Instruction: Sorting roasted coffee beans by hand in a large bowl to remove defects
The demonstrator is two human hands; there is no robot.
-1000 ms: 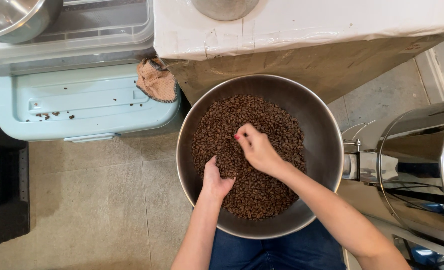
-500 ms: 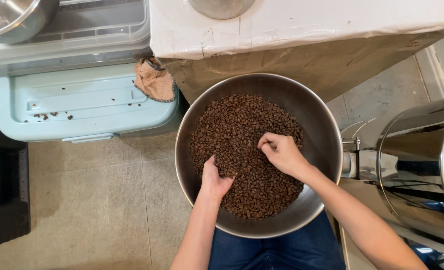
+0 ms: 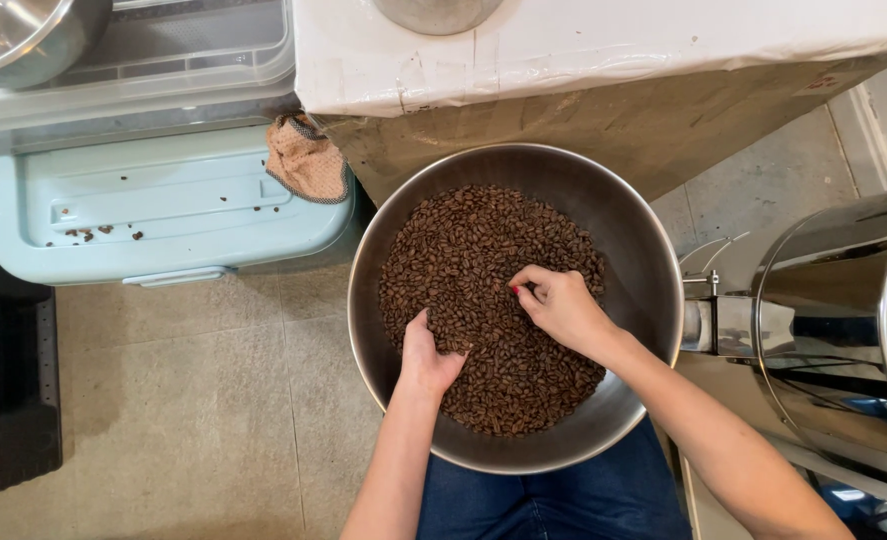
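Left hand (image 3: pixel 429 352) is laid spread in the coffee beans (image 3: pixel 483 300); right hand (image 3: pixel 557 303) pinches among them; bowl (image 3: pixel 635 240) rests on lap, so beans may be spilled if tipped

Dark brown coffee beans (image 3: pixel 483 300) are seen in a silver-grey metal bowl (image 3: pixel 643 250). A red-painted nail is shown on the right hand (image 3: pixel 561 305). Pale blue is worn by the lidded plastic bin (image 3: pixel 163 210), speckled with brown beans. A tan cloth (image 3: pixel 306 160) with a fine dotted pattern is noted. The floor (image 3: pixel 183 400) is coloured beige, the jeans (image 3: pixel 553 500) dark blue.
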